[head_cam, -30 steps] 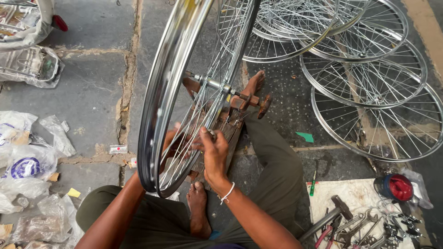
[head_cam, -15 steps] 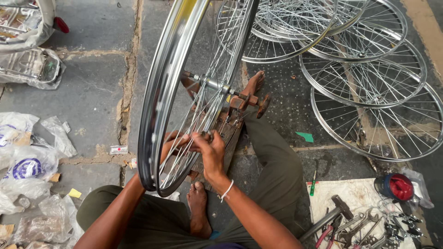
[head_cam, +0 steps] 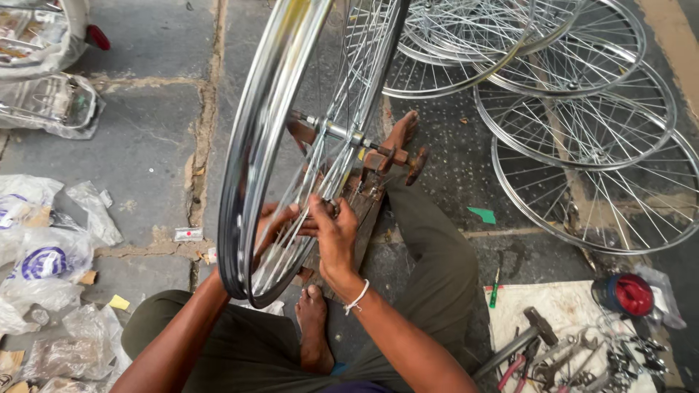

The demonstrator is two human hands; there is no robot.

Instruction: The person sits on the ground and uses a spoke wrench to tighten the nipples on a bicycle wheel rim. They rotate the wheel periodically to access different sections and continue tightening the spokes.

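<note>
**Both hands in the spokes of the upright wheel**

Nearest me, my bare foot point(head_cam: 314, 327) rests on the pavement between my folded legs in olive trousers point(head_cam: 429, 291); just above it my right hand point(head_cam: 333, 231), a white band at the wrist, closes its fingers on the spokes point(head_cam: 309, 196) low in the wheel; my left hand point(head_cam: 273, 225) reaches in from the other side of the rim, its fingertips pinching the same cluster of spokes, though the rim hides most of that hand; the bicycle wheel point(head_cam: 251, 167) stands upright in front of me, edge-on and tilted slightly, its shiny rim rising out of the top of the view; its axle point(head_cam: 331, 131) sits in a worn wooden stand point(head_cam: 375, 171), with my other foot point(head_cam: 403, 131) beside it.

To my right a white sheet point(head_cam: 575, 309) on the ground carries a hammer point(head_cam: 520, 338), pliers and spanners, with a red-capped tin point(head_cam: 626, 295) at its far corner and a small green-handled tool point(head_cam: 495, 289) at its near edge; to my left crumpled plastic bags point(head_cam: 44, 255) lie on the grey paving.

Farther off, on the right, several bare spoked rims point(head_cam: 575, 124) lie flat and overlapping on the ground; at the far left more plastic-wrapped parts point(head_cam: 51, 105) sit against the paving.
</note>
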